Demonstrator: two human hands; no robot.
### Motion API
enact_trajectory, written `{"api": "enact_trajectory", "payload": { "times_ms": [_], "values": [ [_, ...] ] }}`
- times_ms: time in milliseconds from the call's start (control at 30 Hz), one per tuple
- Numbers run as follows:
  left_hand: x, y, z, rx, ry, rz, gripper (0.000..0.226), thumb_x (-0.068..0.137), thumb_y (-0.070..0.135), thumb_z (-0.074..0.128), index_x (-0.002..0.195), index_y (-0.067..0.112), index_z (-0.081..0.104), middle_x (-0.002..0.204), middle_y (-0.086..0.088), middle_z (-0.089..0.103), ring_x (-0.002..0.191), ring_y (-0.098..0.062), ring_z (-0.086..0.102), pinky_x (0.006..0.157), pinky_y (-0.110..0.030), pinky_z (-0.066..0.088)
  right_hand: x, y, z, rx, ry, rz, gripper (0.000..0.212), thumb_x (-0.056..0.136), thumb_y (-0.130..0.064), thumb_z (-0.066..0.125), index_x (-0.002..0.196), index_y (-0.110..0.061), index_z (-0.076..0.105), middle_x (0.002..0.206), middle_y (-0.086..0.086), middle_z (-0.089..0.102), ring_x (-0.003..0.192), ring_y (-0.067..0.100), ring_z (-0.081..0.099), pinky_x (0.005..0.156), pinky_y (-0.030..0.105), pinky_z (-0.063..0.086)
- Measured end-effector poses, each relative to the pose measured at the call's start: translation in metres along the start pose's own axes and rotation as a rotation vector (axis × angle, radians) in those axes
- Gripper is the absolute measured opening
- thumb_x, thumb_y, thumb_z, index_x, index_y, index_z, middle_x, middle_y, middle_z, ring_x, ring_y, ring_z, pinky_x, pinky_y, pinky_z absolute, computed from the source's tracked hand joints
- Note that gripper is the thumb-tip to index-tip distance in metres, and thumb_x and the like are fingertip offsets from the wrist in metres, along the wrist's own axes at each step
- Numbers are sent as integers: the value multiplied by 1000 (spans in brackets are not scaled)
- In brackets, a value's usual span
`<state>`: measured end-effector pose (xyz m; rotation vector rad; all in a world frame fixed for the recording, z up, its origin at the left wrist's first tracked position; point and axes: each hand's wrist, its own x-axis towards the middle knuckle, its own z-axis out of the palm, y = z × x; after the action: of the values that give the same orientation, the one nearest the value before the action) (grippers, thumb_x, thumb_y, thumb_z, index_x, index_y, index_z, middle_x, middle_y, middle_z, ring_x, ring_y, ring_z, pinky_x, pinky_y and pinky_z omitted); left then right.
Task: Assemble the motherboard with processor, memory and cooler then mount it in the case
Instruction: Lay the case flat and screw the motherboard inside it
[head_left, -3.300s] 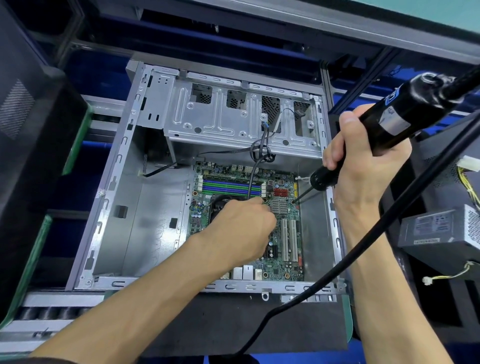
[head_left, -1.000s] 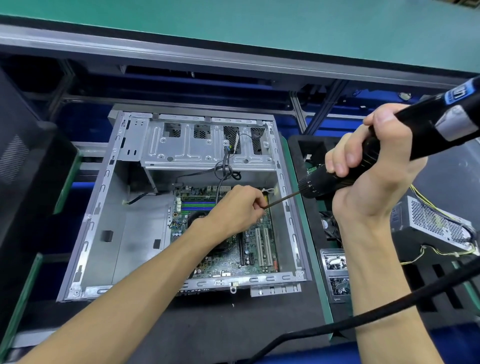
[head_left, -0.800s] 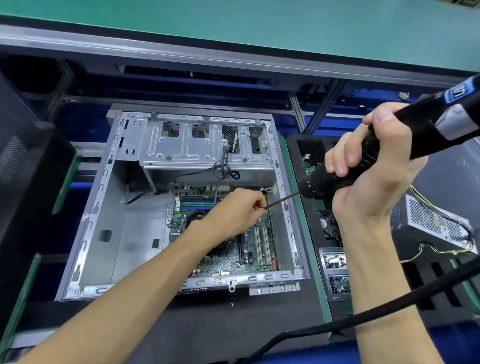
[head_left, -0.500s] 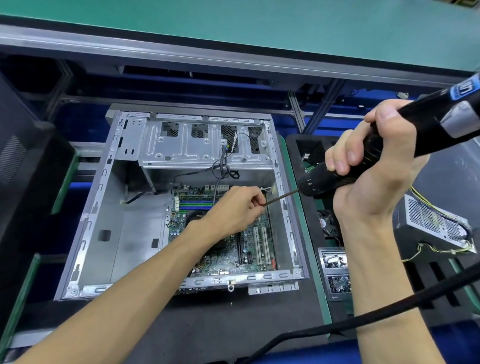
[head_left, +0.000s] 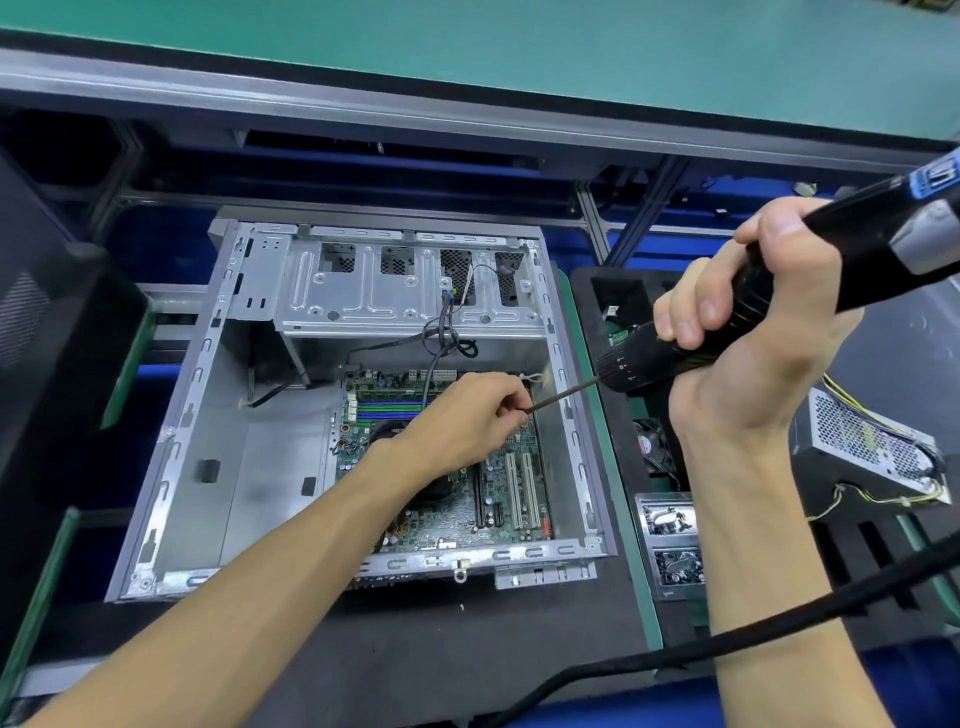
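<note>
— Holding that black cord (head_left: 727, 644) near you, is it for the tool?

— Yes, it feeds the power screwdriver (head_left: 779, 312). My right hand (head_left: 748, 358) wraps tight round it, tipped down so the thin bit (head_left: 563, 395) reaches in.

— Why is your left hand (head_left: 467, 421) at the tip?

— Its fingers pinch there, I think to steady a screw. I can't see one.

— Where's the green board (head_left: 511, 488)?

— Flat inside the open metal case (head_left: 171, 467), on the right side, ready for screws. Farther back sits a green shelf (head_left: 519, 47).

Left hand (head_left: 470, 415) hides the driver bit's tip (head_left: 558, 399); screw unseen.
</note>
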<state>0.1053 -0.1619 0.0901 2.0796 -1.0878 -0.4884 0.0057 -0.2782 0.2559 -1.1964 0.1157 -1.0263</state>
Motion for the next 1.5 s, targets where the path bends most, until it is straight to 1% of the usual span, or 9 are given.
{"api": "enact_trajectory", "payload": {
  "times_ms": [167, 300, 433, 500, 600, 800, 1133, 1267, 1500],
  "values": [
    [1, 8, -6, -246, -37, -174, 12, 90, 8, 71, 88, 20, 70, 77, 2, 72, 64, 0, 65, 59, -12, 49, 1, -2, -2, -5, 1, -11, 12, 85, -19, 54, 78, -11, 49, 45, -2, 36, 34, 18, 28, 47, 24, 30],
    [-3, 14, -10, -658, -61, -387, 12, 89, -5, 68, 99, -1, 70, 83, -19, 74, 62, -10, 71, 46, -10, 47, 0, -2, -4, -9, 13, -11, 12, 84, -19, 54, 77, -10, 48, 45, -2, 35, 34, 19, 28, 47, 24, 30],
    [-4, 11, -12, -1007, -73, -569, 25, 84, -8, 70, 109, -8, 70, 92, -23, 75, 80, -25, 75, 72, -24, 61, 1, -2, -3, -4, 22, -13, 12, 84, -19, 54, 78, -10, 48, 45, -2, 36, 34, 18, 29, 47, 24, 30],
    [-3, 11, -13, -1121, -91, -614, 26, 84, -4, 72, 110, -9, 69, 96, -24, 74, 86, -28, 75, 74, -27, 61, 1, -1, -2, -9, 15, -21, 12, 84, -18, 54, 77, -10, 49, 45, -2, 36, 34, 19, 29, 47, 24, 30],
    [-1, 9, -13, -1256, -71, -681, 26, 86, 0, 72, 109, -12, 69, 98, -27, 73, 85, -29, 75, 71, -28, 61, 0, -1, -1, -6, 11, -25, 12, 84, -18, 54, 77, -10, 48, 45, -3, 37, 34, 18, 29, 47, 24, 30],
    [0, 6, -11, -1275, -4, -729, 19, 88, -4, 67, 106, -11, 70, 96, -25, 74, 80, -27, 75, 68, -28, 62, 4, -3, 0, 8, 16, -27, 12, 83, -19, 54, 75, -11, 49, 45, -1, 35, 34, 19, 28, 47, 24, 29],
    [0, 5, -13, -1349, -40, -728, 20, 94, -9, 56, 111, -11, 66, 99, -27, 73, 87, -30, 75, 72, -30, 62, 2, -1, 4, 29, -10, -26, 12, 85, -19, 53, 77, -11, 48, 45, -3, 36, 33, 17, 29, 47, 23, 29],
    [1, 5, -14, -1380, -41, -730, 19, 94, -7, 56, 109, -10, 68, 101, -27, 73, 88, -31, 75, 71, -31, 62, 3, -2, 5, 40, -15, -22, 12, 84, -19, 53, 76, -12, 49, 45, -2, 35, 33, 18, 29, 46, 24, 29],
    [1, 3, -14, -1373, -47, -724, 15, 91, -3, 62, 102, -5, 72, 89, -18, 75, 83, -26, 74, 74, -30, 61, 3, -7, 5, 21, -34, -40, 11, 85, -18, 52, 77, -11, 48, 45, -3, 37, 33, 18, 29, 46, 24, 30]
  ]
}}
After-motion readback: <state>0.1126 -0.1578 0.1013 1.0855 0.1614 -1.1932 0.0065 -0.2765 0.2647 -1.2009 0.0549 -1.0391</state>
